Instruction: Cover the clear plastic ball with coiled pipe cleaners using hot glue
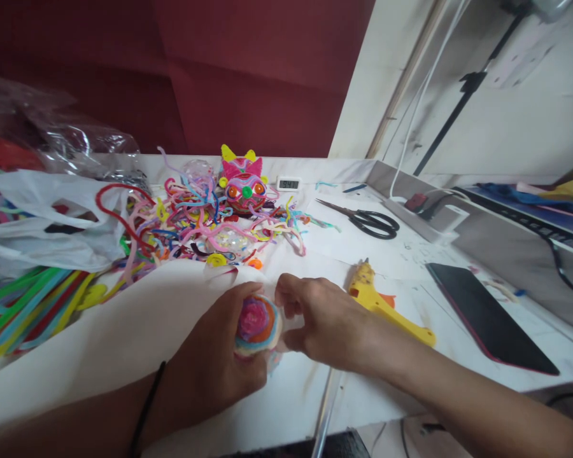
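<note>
My left hand (219, 356) is closed around a ball covered in coiled pipe cleaners (256, 321), with pink, purple, orange, blue and cream rings facing up. Close against the ball's right side, my right hand (315, 312) has its fingers curled in a pinch. What lies between those fingertips is hidden. Behind the hands is a pile of loose pipe cleaners (186, 216) in many colours. A finished-looking pink figure (243, 184) with yellow and pink ears, orange eyes and a green nose stands at the back of the pile.
Scissors (370, 222) and a yellow glue gun (391, 313) lie to the right, near a dark tablet-like slab (491, 318). A small digital clock (288, 184) stands at the back. On the left are a white plastic bag (52, 222) and bundled pipe cleaners (33, 312).
</note>
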Demonstrator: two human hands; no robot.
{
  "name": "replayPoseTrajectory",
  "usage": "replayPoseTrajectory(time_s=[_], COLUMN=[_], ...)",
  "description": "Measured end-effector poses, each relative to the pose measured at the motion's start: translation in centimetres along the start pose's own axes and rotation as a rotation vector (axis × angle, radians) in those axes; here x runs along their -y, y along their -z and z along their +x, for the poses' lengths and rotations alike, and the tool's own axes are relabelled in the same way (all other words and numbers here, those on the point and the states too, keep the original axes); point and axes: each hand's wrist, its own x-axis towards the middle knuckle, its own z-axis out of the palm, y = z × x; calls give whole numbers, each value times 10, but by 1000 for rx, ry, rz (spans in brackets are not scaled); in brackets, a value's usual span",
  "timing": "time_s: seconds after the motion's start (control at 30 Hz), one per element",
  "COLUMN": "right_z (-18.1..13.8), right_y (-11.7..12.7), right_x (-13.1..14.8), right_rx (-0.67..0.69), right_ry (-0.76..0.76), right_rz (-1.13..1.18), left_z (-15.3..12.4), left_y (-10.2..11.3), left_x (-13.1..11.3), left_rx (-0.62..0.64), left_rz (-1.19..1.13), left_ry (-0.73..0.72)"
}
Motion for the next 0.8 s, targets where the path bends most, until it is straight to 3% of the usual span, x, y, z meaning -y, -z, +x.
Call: replayPoseTrajectory(time_s=[0.4,0.63,0.8], right_z=[-16,-27,-24], right_y=[-9,-16,-17], right_x=[-10,-14,-9], right_rx=[-77,-246,-270], right_ry=[76,405,508], right_rz=[128,92,-16], left_z=[-2,-3,-3], left_y=[1,2,1], left_x=[-5,-2,-1], left_rx=[10,8,-3], left_rz=[53,55,54], left_ry=[68,30,22])
